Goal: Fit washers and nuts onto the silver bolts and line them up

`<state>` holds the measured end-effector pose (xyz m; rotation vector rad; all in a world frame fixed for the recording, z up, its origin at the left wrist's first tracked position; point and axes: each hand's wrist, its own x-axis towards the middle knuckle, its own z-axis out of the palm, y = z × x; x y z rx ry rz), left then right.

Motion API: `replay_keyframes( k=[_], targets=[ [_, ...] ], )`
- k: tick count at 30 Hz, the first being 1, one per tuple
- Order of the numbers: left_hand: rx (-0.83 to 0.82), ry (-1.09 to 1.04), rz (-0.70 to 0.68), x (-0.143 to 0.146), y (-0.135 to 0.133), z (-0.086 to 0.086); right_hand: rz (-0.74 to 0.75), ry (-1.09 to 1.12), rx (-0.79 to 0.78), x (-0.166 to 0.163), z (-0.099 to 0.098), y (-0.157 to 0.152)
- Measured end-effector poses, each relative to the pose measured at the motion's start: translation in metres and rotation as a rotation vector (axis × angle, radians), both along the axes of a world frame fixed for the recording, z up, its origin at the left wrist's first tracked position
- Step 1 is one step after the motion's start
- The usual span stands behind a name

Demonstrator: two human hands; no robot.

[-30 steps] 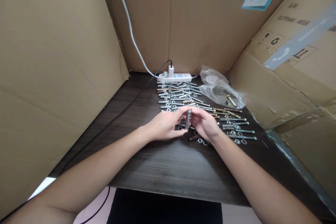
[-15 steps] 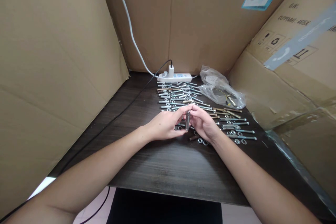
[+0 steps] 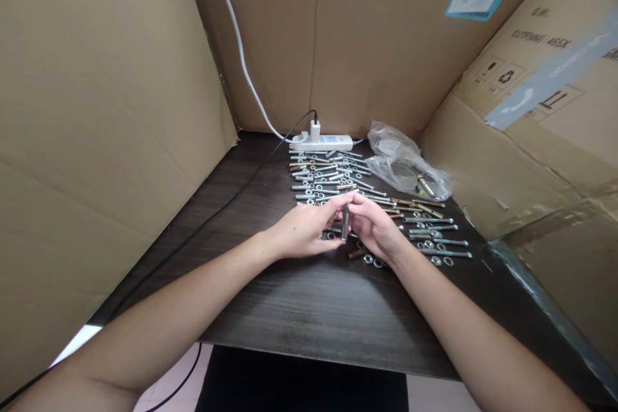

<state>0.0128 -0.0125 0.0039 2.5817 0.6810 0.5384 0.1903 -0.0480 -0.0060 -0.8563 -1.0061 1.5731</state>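
Both hands meet over the middle of a dark wooden table [image 3: 299, 309]. My left hand [image 3: 304, 230] and my right hand [image 3: 374, 226] are closed on one upright metal bolt [image 3: 344, 225], fingertips pinching its top end. Behind the hands lie several silver and brass bolts [image 3: 328, 174] with washers in rows. More bolts and loose nuts [image 3: 437, 238] lie to the right of my right hand.
A white power strip [image 3: 322, 141] with a plugged charger and white cable sits at the back. A crumpled clear plastic bag [image 3: 403, 164] lies back right. Cardboard boxes [image 3: 96, 129] wall in the table on left, back and right. A black cable [image 3: 212, 215] crosses the table.
The fingertips have shifted slightly at the top of the bolt; hands and bolt stay in the same place.
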Motion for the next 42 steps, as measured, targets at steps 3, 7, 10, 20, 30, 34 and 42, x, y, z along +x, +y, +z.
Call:
replay_keyframes(
  k=[3, 7, 10, 20, 30, 34, 42],
  targets=[
    [0.001, 0.004, 0.002, 0.000, 0.000, -0.001, -0.001, 0.008, 0.002, -0.001, 0.001, 0.000],
    [-0.001, -0.008, 0.004, 0.000, 0.001, -0.002, 0.003, 0.055, -0.018, 0.000, -0.003, 0.003],
    [0.001, -0.005, 0.001, 0.000, 0.001, -0.002, -0.032, 0.042, -0.017, 0.000, -0.006, 0.005],
    [-0.003, -0.014, -0.009, 0.000, 0.000, -0.002, -0.034, -0.018, 0.008, -0.002, 0.001, -0.001],
    [-0.015, 0.005, 0.008, -0.001, 0.002, -0.004, 0.002, 0.047, -0.032, -0.001, -0.008, 0.006],
    [-0.030, -0.007, 0.017, -0.001, 0.003, -0.005, -0.014, 0.047, -0.004, 0.001, -0.008, 0.006],
    [-0.040, -0.036, 0.018, -0.001, 0.001, -0.002, -0.024, -0.044, 0.033, 0.001, 0.000, 0.001]
  ],
)
